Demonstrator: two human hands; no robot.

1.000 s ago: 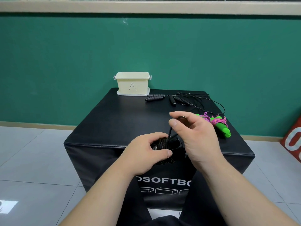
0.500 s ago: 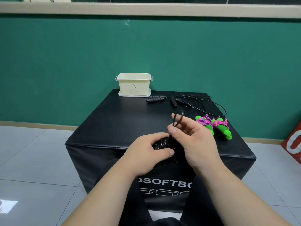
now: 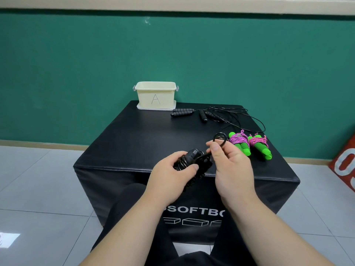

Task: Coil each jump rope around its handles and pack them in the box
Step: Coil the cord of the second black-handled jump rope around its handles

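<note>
Rightward by a little goes the end loop of black cord (image 3: 220,133) since half a second back, and the bundle has tipped so that a handle end now shows on top. At upper centre-left the cream box marked A (image 3: 155,95) stands at the far edge of the black soft box (image 3: 134,143); its inside is hidden from this angle. Below centre the left hand (image 3: 171,175) grips the coiled black jump rope (image 3: 189,162), fingers and thumb curled round it. Just right of it, the right hand (image 3: 233,167) pinches the loop between thumb and forefinger. This looks like the finishing tuck: the loop wants slipping round the coils to lock them, then the carry to the box. Loose black ropes (image 3: 182,112) lie tangled toward the back, and how they cross is unclear. Green handles (image 3: 245,150) wound in pink cord lie right of the hands; whether one rope or two, I cannot tell. A red sign (image 3: 345,166) is cut off at the right edge.
</note>
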